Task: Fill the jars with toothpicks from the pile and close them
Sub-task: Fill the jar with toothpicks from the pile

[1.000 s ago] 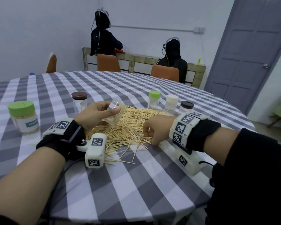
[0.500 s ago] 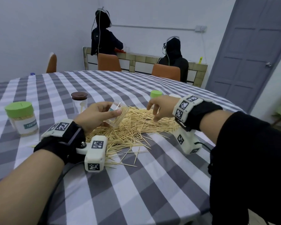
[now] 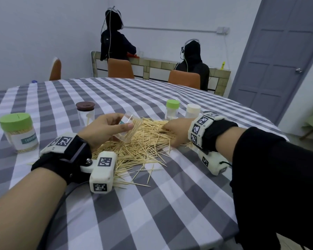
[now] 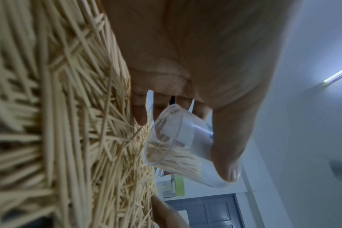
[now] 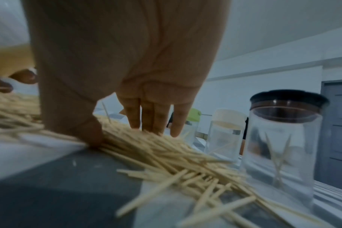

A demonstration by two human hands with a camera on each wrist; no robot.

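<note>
A loose pile of toothpicks (image 3: 143,143) lies on the checked tablecloth. My left hand (image 3: 105,129) grips a small clear open jar (image 3: 127,128), tilted just above the pile's left part. The left wrist view shows this jar (image 4: 176,148) partly filled with toothpicks, held between thumb and fingers, the pile (image 4: 68,123) beside it. My right hand (image 3: 177,130) rests on the right side of the pile. In the right wrist view its fingers (image 5: 146,117) point straight down into the toothpicks (image 5: 166,152) and the thumb presses on them.
A big green-lidded jar (image 3: 18,134) full of toothpicks stands at the left. A brown-lidded jar (image 3: 85,112), a small green-lidded one (image 3: 172,109) and a white-lidded one (image 3: 192,110) stand behind the pile. Another dark-lidded jar (image 5: 283,138) is close to my right hand. Two people sit beyond the table.
My right hand rose from the near side of the pile, swung toward the far jars, then came down on the pile's right side. The left hand with the jar barely moved.
</note>
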